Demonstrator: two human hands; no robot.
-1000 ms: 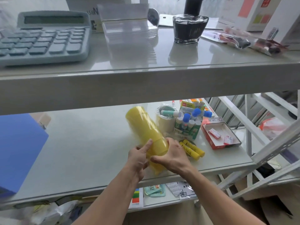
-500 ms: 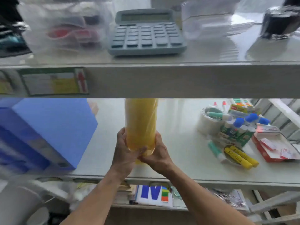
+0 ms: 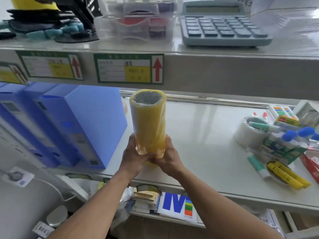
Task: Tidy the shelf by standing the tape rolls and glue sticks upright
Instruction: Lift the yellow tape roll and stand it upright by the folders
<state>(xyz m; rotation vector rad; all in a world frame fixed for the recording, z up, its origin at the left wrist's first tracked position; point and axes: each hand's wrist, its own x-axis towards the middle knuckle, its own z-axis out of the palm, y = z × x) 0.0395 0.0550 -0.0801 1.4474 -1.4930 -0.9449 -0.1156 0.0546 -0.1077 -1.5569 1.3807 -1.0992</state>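
A tall yellow stack of tape rolls point(image 3: 148, 121), wrapped in clear film, stands upright near the front of the white shelf point(image 3: 203, 135). My left hand point(image 3: 133, 156) and my right hand point(image 3: 168, 158) clasp its bottom end from both sides. At the right, two yellow glue sticks point(image 3: 287, 175) and a green-capped glue stick point(image 3: 257, 166) lie flat. A white tape roll point(image 3: 248, 133) stands behind them with a marker across its top. Blue-capped glue bottles point(image 3: 293, 137) lean in a green box.
Blue file boxes point(image 3: 74, 125) stand just left of the yellow stack. The upper shelf point(image 3: 224, 69) overhangs close above the stack's top and carries a calculator point(image 3: 222, 26) and clear containers. A red box point(image 3: 310, 164) sits at the far right edge.
The yellow stack went from lying tilted at the shelf's right to upright between both hands, carried left next to the blue boxes. The view swung left too.
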